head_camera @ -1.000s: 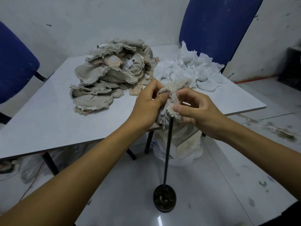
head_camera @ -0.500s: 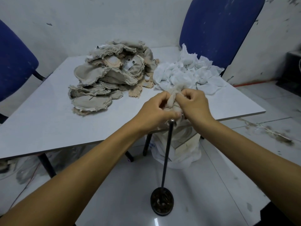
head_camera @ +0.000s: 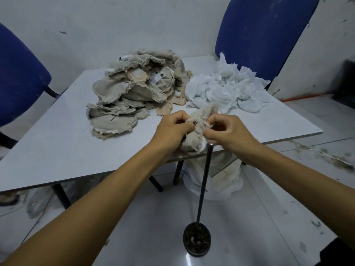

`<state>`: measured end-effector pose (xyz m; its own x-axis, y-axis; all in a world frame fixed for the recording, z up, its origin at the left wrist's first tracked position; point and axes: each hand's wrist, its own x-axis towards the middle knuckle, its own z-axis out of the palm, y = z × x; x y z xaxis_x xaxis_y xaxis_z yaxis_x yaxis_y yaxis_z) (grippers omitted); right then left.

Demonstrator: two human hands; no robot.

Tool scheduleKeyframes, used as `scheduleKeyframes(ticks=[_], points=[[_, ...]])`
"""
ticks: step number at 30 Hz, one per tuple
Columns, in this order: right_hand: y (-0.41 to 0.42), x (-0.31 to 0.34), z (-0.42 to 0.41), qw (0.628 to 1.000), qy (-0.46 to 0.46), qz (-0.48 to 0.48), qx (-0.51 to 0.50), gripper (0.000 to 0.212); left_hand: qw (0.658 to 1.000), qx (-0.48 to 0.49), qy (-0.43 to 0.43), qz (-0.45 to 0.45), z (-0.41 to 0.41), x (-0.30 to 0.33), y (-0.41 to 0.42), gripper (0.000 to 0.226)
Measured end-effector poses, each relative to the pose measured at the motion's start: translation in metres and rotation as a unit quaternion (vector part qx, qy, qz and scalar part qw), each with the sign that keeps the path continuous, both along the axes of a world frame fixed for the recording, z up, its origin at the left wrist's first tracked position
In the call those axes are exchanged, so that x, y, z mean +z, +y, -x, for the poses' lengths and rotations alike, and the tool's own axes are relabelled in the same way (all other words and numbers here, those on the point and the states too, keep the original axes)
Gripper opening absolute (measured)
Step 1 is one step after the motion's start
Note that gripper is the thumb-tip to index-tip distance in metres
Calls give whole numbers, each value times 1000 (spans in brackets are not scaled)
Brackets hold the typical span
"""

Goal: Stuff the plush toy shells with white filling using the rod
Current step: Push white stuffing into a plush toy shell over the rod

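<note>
A beige plush shell (head_camera: 194, 140) hangs between my two hands above the table's near edge. My left hand (head_camera: 172, 130) pinches its left side and my right hand (head_camera: 228, 132) pinches its right side, at the opening. A bit of white filling shows at the shell's lower right. The black rod (head_camera: 204, 185) stands upright on a round base (head_camera: 196, 239) on the floor, its top just below the shell and my right hand. A pile of empty beige shells (head_camera: 134, 93) lies on the table, with a heap of white filling (head_camera: 228, 89) to its right.
The white table (head_camera: 57, 150) stands ahead of me. Two blue chairs stand by it, one at the left (head_camera: 19, 83) and one at the back right (head_camera: 265, 31). A white bag (head_camera: 221, 181) sits on the floor under the table's edge, behind the rod.
My hands have closed in on the shell and come lower over the rod's top. The shell is bunched more tightly between them now.
</note>
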<state>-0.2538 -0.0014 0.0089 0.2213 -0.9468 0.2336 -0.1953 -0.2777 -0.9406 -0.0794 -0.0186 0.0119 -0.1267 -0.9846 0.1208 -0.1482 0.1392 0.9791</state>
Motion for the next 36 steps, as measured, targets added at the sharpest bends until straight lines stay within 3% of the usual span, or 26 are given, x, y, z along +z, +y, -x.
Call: scheduleKeyframes(ticks=[5,9,12,14,16,19,21,23,24,27,31,33,36], points=[[-4,-7,-9,991,-11,28,-130,17,998,-42,38,1,8,4,8,14],[-9,-9,-11,982,-20,26,-186,18,994,-42,-70,72,14,2,17,25],[-12,-12,-12,978,9,22,-208,20,993,-25,-97,59,15,3,16,32],[-14,-8,-11,985,12,-12,-169,30,998,-32,-54,11,11,6,11,31],[-14,-3,-6,993,-42,-75,-79,34,999,-29,13,-40,6,6,5,30],[-11,5,7,973,-143,-158,93,16,998,0,29,-57,-1,0,-3,33],[-10,5,14,979,-64,-141,132,19,999,34,-4,-35,-2,-4,-6,28],[-10,2,12,993,46,-68,83,20,996,74,-39,-17,1,-6,-6,18],[-9,1,10,996,56,-45,54,19,995,84,-47,-17,2,-5,-6,16],[-7,-5,5,999,39,-6,6,17,997,40,-21,-58,2,-4,-6,25],[-7,-9,3,997,16,25,-77,15,985,-96,93,-109,-7,2,1,27],[-10,-10,-1,993,2,9,-116,11,983,-125,85,-102,-6,1,9,18],[-15,-12,-10,986,17,5,-166,8,994,-83,34,-54,1,-4,17,20]])
